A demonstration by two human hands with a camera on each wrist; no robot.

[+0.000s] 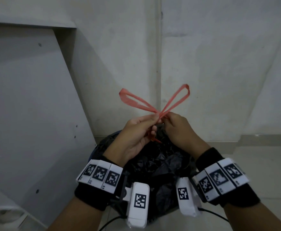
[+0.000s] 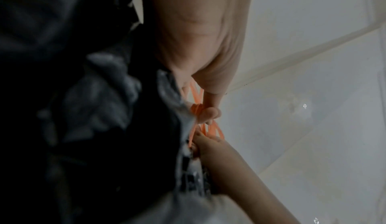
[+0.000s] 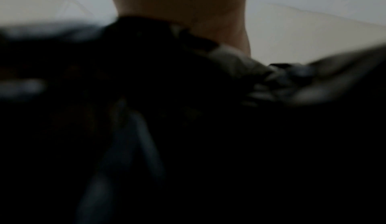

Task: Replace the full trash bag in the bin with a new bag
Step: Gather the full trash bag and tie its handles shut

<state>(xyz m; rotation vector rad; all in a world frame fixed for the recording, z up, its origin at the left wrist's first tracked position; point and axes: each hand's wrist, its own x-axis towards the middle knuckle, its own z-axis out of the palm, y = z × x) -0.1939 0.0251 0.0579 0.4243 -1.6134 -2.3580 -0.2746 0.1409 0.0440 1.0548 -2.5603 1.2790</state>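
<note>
The left hand (image 1: 136, 132) is pinching the red strings (image 1: 154, 104) at 12 o'clock above the black bag (image 1: 159, 164). The right hand (image 1: 178, 129) is pinching them too. The bag is sitting in the bin, looking soft, crinkly, maybe heavy. Holding it by the knot seems best.

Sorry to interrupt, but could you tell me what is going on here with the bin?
A person is tying off the black trash bag, which sits in the bin by the wall. The left hand and right hand each pinch the red drawstring where its two loops cross above the bag's gathered mouth. The loops stand up like a bow. The bag has not been lifted out, and no new bag is in view.
</note>
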